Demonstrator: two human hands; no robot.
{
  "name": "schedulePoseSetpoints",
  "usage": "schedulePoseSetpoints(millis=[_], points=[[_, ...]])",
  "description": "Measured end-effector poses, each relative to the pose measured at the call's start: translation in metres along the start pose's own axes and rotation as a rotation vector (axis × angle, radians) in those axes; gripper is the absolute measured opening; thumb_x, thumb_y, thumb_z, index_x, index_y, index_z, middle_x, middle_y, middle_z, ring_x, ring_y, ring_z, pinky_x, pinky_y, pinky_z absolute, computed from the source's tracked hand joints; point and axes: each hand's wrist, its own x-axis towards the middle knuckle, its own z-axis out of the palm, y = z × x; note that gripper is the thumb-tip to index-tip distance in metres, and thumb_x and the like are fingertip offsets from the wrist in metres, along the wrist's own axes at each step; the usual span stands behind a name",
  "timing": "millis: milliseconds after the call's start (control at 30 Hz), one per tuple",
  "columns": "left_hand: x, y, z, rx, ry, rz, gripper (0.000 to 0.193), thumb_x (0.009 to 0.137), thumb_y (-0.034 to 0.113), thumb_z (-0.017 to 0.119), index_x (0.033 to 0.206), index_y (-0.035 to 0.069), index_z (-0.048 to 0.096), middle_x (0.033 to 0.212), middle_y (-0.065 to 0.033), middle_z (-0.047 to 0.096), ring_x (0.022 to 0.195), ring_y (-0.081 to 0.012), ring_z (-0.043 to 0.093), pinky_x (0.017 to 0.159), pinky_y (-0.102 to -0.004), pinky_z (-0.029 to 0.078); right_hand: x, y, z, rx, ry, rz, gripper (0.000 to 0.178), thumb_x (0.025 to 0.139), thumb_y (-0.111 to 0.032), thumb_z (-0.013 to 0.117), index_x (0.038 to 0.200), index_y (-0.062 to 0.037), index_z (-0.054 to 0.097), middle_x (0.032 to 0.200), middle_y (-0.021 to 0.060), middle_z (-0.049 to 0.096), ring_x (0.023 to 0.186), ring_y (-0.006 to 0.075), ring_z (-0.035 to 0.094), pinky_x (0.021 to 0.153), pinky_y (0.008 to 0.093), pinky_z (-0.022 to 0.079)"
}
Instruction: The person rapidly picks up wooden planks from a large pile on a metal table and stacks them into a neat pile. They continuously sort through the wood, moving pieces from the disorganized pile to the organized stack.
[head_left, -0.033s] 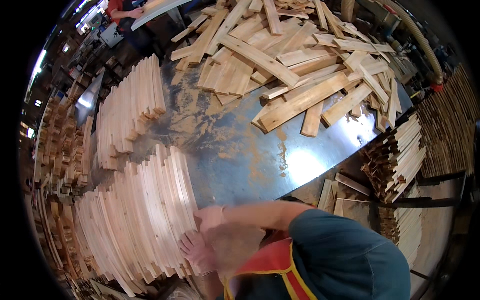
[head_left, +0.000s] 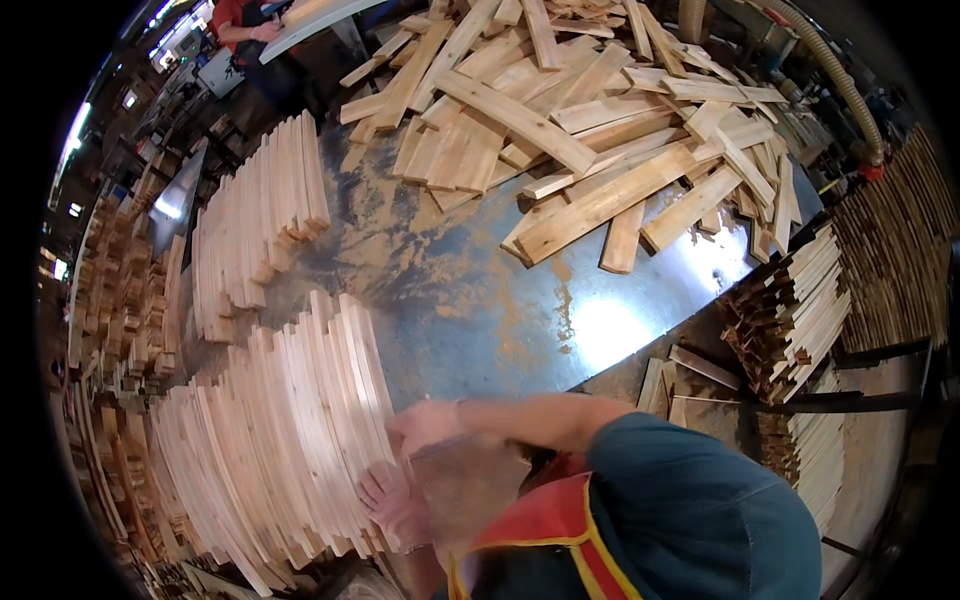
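Note:
A row of pale wooden boards (head_left: 290, 430), packed side by side on edge, lies at the near left. My left hand (head_left: 395, 502) rests over the row's right side, its fingers spread on the outermost boards, open and grasping nothing. Just beyond it, my right hand (head_left: 426, 424) meets the right face of the last board. Blur and its own knuckles hide how its fingers are bent. My right forearm crosses in front of me from the right.
A metal tabletop (head_left: 450, 350) dusted with sawdust carries a second board row (head_left: 262, 215) and a heap of loose boards (head_left: 600, 130) farther back. Stacked wood (head_left: 790, 320) stands at the right, more stacks (head_left: 125, 290) at the left. Another person's hand (head_left: 268, 30) shows far left.
My right hand and forearm have shifted slightly up and away from me. My left hand and the boards look the same.

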Motion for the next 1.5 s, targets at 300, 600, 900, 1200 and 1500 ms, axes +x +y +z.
schedulePoseSetpoints(millis=[300,600,900,1200,1500], points=[[0.023,0.124,-0.066,-0.249,0.065,0.401,0.094,0.08,0.031,0.082,0.161,0.004,0.042,0.163,-0.0202,0.041,0.154,-0.0411,0.035,0.127,-0.0533,0.028,-0.244,0.208,-0.229,-1.333,0.94,0.489,0.053,0.083,-0.022,0.078,0.134,-0.0165,0.067,0.117,0.0132,0.074,0.12,0.0313,0.069,0.098,0.0469,0.049],[0.094,0.31,-0.068,-0.138,-0.006,0.578,0.096,0.079,0.051,0.082,0.157,0.008,0.047,0.159,-0.0151,0.046,0.152,-0.0382,0.037,0.126,-0.0553,0.026,-0.22,0.133,-0.277,-0.894,0.526,0.137,0.069,0.074,-0.038,0.083,0.137,-0.0165,0.063,0.127,0.016,0.067,0.118,0.0352,0.067,0.101,0.0502,0.052],[0.08,0.253,-0.061,-0.403,-0.204,0.266,0.079,0.088,0.052,0.077,0.15,0.008,0.055,0.141,-0.016,0.063,0.133,-0.0357,0.057,0.112,-0.0505,0.044,-0.226,0.191,-0.401,-0.347,0.989,0.484,0.074,0.082,-0.014,0.069,0.154,-0.012,0.049,0.146,0.016,0.059,0.126,0.0374,0.064,0.109,0.047,0.052],[0.051,0.141,-0.07,-2.192,-0.918,-0.342,0.05,0.093,0.029,0.075,0.131,-0.003,0.067,0.11,-0.0162,0.075,0.092,-0.0266,0.075,0.084,-0.0425,0.062,-0.174,0.149,-0.175,1.007,0.615,0.179,0.062,0.088,-0.002,0.071,0.148,-0.0006,0.055,0.124,0.0106,0.07,0.112,0.0236,0.068,0.1,0.0367,0.057],[0.025,0.046,-0.051,-1.583,-0.202,-0.34,0.044,0.095,0.016,0.071,0.135,0.002,0.062,0.107,-0.0127,0.069,0.086,-0.0214,0.068,0.07,-0.0329,0.057,-0.052,0.037,0.021,-0.187,0.155,0.41,0.079,0.096,-0.059,0.063,0.142,0.0043,0.056,0.135,0.0275,0.067,0.127,0.0387,0.066,0.109,0.0466,0.052]])
